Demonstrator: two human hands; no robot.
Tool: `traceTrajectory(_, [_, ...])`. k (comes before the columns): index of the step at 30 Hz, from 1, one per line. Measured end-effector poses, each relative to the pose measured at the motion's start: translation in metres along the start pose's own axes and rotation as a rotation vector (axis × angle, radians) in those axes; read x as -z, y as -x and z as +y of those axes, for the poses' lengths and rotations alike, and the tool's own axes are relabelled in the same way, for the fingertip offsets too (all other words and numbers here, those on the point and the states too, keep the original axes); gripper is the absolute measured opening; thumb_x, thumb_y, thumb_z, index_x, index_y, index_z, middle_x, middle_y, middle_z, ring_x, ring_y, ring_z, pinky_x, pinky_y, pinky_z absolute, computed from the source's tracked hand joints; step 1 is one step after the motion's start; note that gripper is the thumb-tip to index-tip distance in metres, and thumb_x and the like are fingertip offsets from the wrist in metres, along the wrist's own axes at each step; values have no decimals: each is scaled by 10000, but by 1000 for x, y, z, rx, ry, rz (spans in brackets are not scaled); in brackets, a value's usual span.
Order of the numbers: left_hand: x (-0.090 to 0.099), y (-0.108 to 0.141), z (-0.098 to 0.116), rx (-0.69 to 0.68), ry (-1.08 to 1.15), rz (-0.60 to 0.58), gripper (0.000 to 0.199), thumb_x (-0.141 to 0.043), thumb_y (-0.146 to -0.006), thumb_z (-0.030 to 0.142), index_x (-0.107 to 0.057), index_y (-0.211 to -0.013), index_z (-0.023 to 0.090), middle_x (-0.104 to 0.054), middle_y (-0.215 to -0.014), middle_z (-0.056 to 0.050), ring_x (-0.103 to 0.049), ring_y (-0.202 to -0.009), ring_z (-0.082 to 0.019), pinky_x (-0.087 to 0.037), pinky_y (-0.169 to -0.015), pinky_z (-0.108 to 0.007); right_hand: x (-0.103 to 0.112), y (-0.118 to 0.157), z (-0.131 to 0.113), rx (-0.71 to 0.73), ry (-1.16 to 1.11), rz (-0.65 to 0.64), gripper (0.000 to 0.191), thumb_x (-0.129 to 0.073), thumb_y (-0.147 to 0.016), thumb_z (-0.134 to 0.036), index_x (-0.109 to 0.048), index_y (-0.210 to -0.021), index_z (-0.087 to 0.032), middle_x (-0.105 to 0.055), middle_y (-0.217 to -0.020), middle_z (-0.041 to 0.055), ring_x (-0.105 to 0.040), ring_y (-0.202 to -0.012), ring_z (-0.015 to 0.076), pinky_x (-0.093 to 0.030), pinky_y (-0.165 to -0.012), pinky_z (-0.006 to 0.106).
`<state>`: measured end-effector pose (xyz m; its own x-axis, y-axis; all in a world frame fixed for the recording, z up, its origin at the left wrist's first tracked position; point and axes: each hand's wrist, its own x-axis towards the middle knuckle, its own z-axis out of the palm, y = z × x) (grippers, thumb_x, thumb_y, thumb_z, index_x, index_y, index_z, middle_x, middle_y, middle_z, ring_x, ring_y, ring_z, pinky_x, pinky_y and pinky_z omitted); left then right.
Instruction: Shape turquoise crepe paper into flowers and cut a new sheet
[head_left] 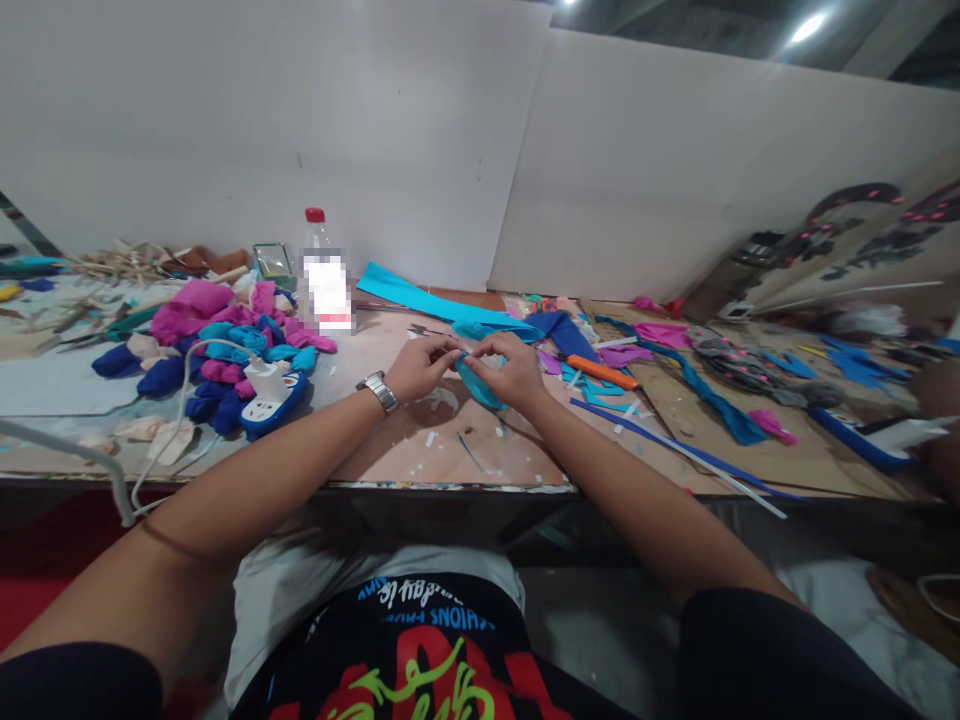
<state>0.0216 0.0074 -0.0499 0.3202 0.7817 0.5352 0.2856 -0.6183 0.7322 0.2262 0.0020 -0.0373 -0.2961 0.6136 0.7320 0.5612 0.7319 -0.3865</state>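
Observation:
Over the middle of the table, my left hand [421, 366] and my right hand [513, 370] meet fingertip to fingertip. Both pinch a thin turquoise piece of fabric [478, 386], which hangs in a curve below the right fingers. A silver watch [377, 391] circles my left wrist. Just behind the hands lies a long bright-blue fabric strip [427, 301], with a darker blue piece [564, 334] at its right end. An orange utility knife [601, 371] rests to the right of my right hand, among blue scraps.
Pink, blue and navy fabric bundles [196, 310] are heaped at left beside a power strip [271, 402] with a plugged-in white cable. Behind them stands a red-capped bottle [316, 240]. Cardboard [679, 408] and a narrow blue strip [667, 436] lie at right. A white partition [337, 130] rises behind.

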Motion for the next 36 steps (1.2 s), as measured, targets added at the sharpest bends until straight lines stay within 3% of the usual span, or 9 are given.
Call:
traceTrajectory(6, [0, 0, -1, -4, 11, -21, 335, -597, -946, 427, -777, -1070, 174, -768, -838, -73, -701, -736, -177, -533, -679, -280, 1, -1, 0, -17, 15, 21, 215, -725, -860, -433, -690, -792, -232, -738, -844, 55, -634, -811, 238, -493, -752, 391])
traceTrajectory(17, [0, 0, 3, 14, 8, -46, 324, -619, -935, 391, -785, -1125, 189, -792, -891, -84, -724, -758, -192, -543, -690, -295, 1, 0, 1, -19, 9, 37, 114, -778, -822, -315, -708, -836, -225, -735, -853, 40, -639, -811, 229, -501, -732, 375])
traceTrajectory(23, [2, 0, 6, 40, 12, -84, 334, -602, -947, 383, -767, -1159, 184, -785, -910, -83, -720, -759, -181, -528, -680, -284, 2, -1, -3, 83, -60, 17, 69, -733, -880, -281, -763, -941, -272, -763, -948, 34, -676, -929, 233, -515, -867, 408])
traceTrajectory(29, [0, -2, 3, 58, 149, -100, 361, -671, -900, 439, -765, -1100, 154, -769, -910, -86, -690, -755, -162, -532, -691, -274, 2, -1, -4, 77, -67, 12, 33, -716, -883, -274, -730, -893, -246, -745, -947, 43, -667, -939, 236, -513, -875, 405])
traceTrajectory(36, [-2, -3, -3, 51, 310, -104, 409, -729, -858, 450, -722, -1165, 180, -740, -1007, -86, -661, -766, -135, -557, -734, -280, 1, 1, -4, -37, -63, 3, 91, -700, -867, -284, -718, -942, -237, -724, -897, 37, -630, -844, 216, -509, -775, 365])
